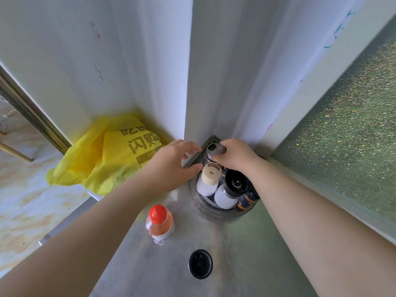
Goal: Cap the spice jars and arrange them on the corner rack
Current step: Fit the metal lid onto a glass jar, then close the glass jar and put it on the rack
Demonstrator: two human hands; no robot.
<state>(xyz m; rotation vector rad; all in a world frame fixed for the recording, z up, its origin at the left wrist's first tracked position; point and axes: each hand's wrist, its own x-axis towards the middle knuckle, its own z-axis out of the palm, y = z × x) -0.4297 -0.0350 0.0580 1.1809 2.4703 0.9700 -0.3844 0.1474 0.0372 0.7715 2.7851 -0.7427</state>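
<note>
A loose black lid (200, 263) lies nearest on the counter (246, 254). The right hand (234, 155) grips a metal-capped jar (215, 152) on the corner rack (214, 209). The left hand (175, 163) hovers beside it, fingers loosely spread and holding nothing.

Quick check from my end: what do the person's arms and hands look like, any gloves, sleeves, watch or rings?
Both forearms are bare as far as the picture shows, with no sleeve in view. The left hand and the right hand wear no gloves, and no watch or bracelet shows at either wrist. No ring is visible, though some fingers are partly hidden.
</note>
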